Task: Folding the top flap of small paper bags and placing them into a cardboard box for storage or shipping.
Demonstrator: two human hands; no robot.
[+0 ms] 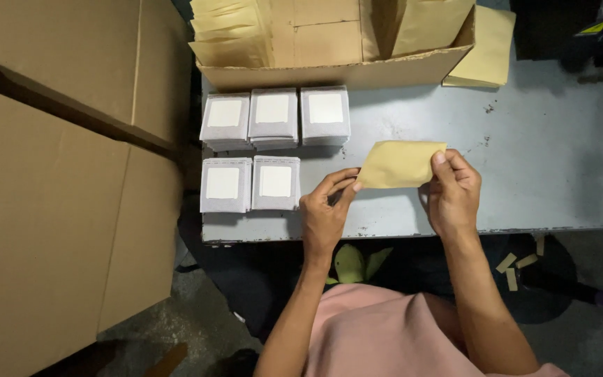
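Both my hands hold a small tan paper envelope [400,164] just above the grey metal table [546,153]. My left hand [326,213] pinches its left end between thumb and fingers. My right hand [453,194] grips its right end, thumb on top. To the left of my hands lie several stacks of grey packets with white square labels [273,120], arranged in two rows.
An open cardboard box [336,49] at the table's far edge holds more tan envelopes; loose ones [486,52] lie beside it on the right. Large flat cardboard boxes [57,181] stand on the left. Small paper strips [514,269] litter the floor.
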